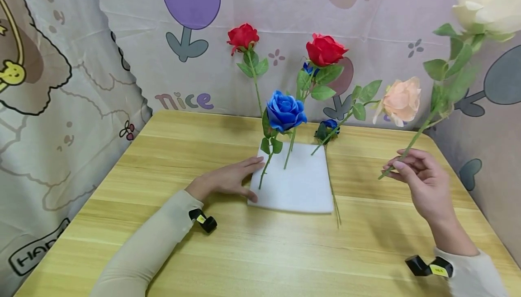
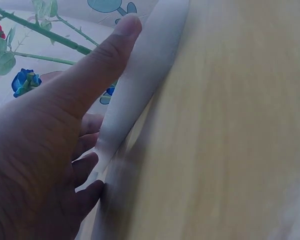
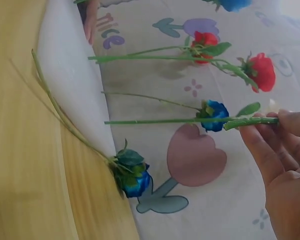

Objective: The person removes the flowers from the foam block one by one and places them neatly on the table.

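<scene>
A white foam block (image 1: 297,188) lies on the table with several flower stems standing in it: two red roses (image 1: 243,37), a blue rose (image 1: 286,110) and a peach rose (image 1: 400,100) leaning right. My left hand (image 1: 228,177) rests on the block's left edge, thumb and fingers spread; the left wrist view shows the thumb (image 2: 102,65) along its side. Off to the right of the block, my right hand (image 1: 427,184) pinches the lower stem of a large white rose (image 1: 488,7), which tilts up and right. In the right wrist view, the pinched green stem (image 3: 250,121) shows its cut end.
Another blue rose (image 1: 329,129) lies on the table behind the block's right corner, its stem running along the right side. A further blue bloom is partly hidden behind the right red rose. A printed cloth (image 1: 134,25) hangs behind the wooden table (image 1: 163,152).
</scene>
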`<state>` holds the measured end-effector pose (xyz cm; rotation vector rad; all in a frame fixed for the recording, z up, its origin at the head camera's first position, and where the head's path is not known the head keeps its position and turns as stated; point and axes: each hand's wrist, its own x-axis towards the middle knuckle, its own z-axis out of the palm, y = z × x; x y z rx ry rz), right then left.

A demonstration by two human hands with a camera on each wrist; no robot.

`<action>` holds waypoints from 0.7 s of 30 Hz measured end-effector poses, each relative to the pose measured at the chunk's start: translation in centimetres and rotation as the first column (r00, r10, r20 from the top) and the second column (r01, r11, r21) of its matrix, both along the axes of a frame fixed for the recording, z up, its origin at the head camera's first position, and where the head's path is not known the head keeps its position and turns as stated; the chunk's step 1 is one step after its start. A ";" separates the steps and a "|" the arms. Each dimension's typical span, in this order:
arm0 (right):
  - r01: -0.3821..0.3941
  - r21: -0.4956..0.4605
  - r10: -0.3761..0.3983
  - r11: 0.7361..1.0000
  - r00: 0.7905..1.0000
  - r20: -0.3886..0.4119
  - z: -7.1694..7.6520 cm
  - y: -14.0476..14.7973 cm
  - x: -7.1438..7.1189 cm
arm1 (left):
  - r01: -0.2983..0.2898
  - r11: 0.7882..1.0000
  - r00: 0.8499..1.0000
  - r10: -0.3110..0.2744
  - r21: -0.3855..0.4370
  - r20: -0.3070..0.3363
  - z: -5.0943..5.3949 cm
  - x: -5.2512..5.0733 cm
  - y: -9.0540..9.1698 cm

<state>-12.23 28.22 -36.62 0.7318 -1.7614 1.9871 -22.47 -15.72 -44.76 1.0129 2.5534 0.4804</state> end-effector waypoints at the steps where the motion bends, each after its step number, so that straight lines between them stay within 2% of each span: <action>1: 0.004 -0.013 -0.004 1.000 1.000 0.001 0.0 0.2 0.0 | -0.001 1.000 1.000 0.001 0.001 0.000 0.0 0.0 0.0; 8: 0.090 -0.054 -0.089 0.994 0.996 0.021 0.0 1.2 0.6 | 0.005 1.000 1.000 -0.005 0.004 -0.003 0.0 0.0 0.0; 15: 0.176 0.027 -0.178 0.984 0.982 0.067 -0.9 2.0 0.9 | 0.001 1.000 1.000 -0.001 0.002 0.000 0.0 0.0 0.0; 21: 0.174 0.103 -0.182 0.979 0.980 0.078 -2.2 2.5 1.1 | 0.006 1.000 1.000 -0.006 0.009 -0.004 0.1 0.1 0.0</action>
